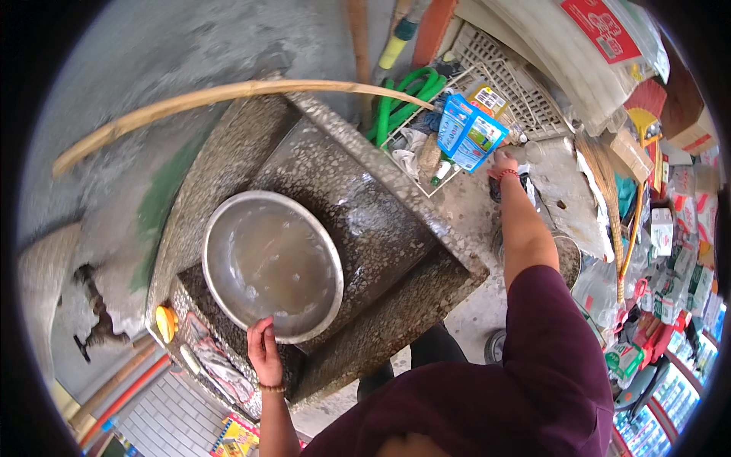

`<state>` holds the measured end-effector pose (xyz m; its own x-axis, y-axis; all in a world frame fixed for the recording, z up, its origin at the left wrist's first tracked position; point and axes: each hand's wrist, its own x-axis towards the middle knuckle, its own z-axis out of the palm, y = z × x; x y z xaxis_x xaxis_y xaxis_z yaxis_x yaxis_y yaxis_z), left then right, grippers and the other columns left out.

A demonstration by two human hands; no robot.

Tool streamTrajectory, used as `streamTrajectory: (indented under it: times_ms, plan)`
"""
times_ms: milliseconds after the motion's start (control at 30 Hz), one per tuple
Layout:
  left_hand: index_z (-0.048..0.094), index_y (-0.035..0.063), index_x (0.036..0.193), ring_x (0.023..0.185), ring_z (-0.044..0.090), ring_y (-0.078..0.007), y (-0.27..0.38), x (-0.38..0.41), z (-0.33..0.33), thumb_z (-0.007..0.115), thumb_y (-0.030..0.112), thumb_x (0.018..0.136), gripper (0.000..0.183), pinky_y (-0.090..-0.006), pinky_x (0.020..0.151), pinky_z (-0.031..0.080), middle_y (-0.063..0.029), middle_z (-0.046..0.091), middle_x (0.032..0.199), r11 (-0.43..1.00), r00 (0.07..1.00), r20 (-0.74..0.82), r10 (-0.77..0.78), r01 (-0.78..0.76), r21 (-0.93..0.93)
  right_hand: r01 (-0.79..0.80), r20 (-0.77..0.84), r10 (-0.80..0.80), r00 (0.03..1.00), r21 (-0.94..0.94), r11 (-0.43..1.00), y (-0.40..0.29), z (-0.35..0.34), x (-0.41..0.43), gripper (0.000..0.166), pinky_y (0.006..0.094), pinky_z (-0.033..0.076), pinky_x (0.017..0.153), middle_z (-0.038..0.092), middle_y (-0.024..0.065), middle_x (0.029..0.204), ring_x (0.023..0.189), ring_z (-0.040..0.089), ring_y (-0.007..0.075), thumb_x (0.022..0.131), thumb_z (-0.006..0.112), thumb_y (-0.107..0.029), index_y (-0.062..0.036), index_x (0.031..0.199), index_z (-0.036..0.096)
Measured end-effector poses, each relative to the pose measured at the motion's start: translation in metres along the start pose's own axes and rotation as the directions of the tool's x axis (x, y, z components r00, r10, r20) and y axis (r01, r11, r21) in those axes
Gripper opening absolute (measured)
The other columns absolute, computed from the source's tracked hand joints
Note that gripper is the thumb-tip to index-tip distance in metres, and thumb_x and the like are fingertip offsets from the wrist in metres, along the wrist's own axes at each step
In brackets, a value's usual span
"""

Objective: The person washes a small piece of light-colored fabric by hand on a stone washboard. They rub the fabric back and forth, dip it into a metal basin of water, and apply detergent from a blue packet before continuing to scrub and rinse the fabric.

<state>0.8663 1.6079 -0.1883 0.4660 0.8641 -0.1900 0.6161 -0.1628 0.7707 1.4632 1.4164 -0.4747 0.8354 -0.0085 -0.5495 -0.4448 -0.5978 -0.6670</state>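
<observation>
A round metal basin (273, 267) of cloudy water sits in a speckled stone sink (365, 228). My left hand (264, 351) is at the basin's near rim, its fingers raised and slightly bent; whether they grip the rim is unclear. My right hand (503, 164) reaches out to the lower right edge of a blue printed plastic pouch (471, 134). The fingertips are partly hidden, so I cannot tell if they hold the pouch. It leans over a white wire basket (429, 193) containing a loofah-like piece (429, 157), pale cloths and a green bottle.
A bamboo pole (228, 91) spans the sink's far corner towards the basket. Green hose (408, 97) lies coiled beside it. On the left ledge are a yellow object (166, 324) and a crumpled cloth (220, 371). Brooms, cartons and bottles crowd the right side.
</observation>
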Motion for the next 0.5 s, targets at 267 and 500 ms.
streamTrajectory:
  times_ms: [267, 500]
  plan:
    - [0.06, 0.0096, 0.11, 0.112, 0.047, -0.0301, -0.03, -0.036, -0.073, 0.05, -0.002, 0.082, 0.031, -0.038, 0.099, 0.034, -0.0126, 0.053, 0.115, 0.906, 0.951, -0.266, 0.157, -0.032, 0.422, 0.628, 0.048, -0.626, 0.778, -0.074, 0.775, -0.087, -0.074, -0.113, 0.034, 0.0254, 0.049, 0.055, 0.064, 0.0073, 0.104, 0.08, 0.063, 0.014, 0.092, 0.048, -0.018, -0.0112, 0.125, 0.051]
    - [0.061, 0.0107, 0.105, 0.105, 0.05, -0.0296, -0.113, -0.13, -0.136, 0.052, 0.0, 0.077, 0.032, -0.0382, 0.093, 0.038, -0.0109, 0.056, 0.111, 0.902, 0.885, -0.456, 0.094, 0.118, 0.415, 0.79, 0.507, -0.789, 0.348, 0.294, 0.538, -0.164, 0.032, -0.42, 0.026, 0.0192, 0.044, 0.061, 0.064, 0.0031, 0.097, 0.074, 0.057, 0.0074, 0.093, 0.045, -0.012, -0.0075, 0.116, 0.057]
